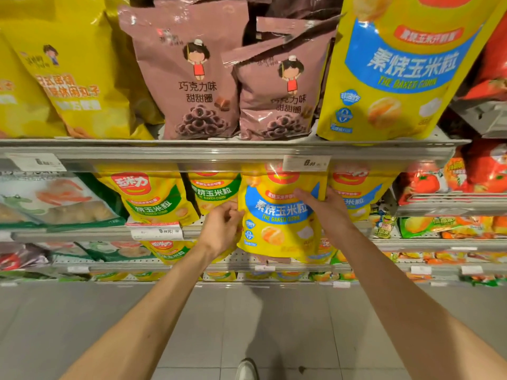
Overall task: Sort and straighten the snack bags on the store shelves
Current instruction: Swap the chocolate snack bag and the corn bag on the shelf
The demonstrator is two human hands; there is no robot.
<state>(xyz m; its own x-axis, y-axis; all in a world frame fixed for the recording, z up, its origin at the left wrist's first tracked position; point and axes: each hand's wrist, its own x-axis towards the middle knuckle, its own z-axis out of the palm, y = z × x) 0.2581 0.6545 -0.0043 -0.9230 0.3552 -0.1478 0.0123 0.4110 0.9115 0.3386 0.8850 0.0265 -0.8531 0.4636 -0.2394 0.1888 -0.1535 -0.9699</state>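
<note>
While both arms reach under the upper shelf rail [219, 153], the scene runs left to right: green-and-white snack packs [63, 204] lying flat on the middle shelf, then two yellow corn bags with green bands [156, 198], then the held bag.

Left hand [222, 229] sits at the left edge of the blue-band baked corn bag [279, 215], fingers curled and pinching the side seam. Right hand [326, 209] is on the bag's right upper edge, fingers spread over the front, thumb side hidden, so a full wrap cannot be confirmed. Bag is out in front of the middle shelf row, roughly upright, bottom hanging below the shelf lip, not seated. Another blue-band bag [356, 193] stands just right of it; red tomato-print bags [428, 182] sit further right.

Risks, as judgement: glossy film is slick, so an edge pinch could slip and drop the bag. Pushing it in could snag its top on the price tag [306, 163] or tip the neighbouring green-band bags, which already lean.

Materials: shiny plastic stand-up pouches, puffy, crinkled at seams; metal shelves with perforated back; smooth tiled floor [109, 311].
</note>
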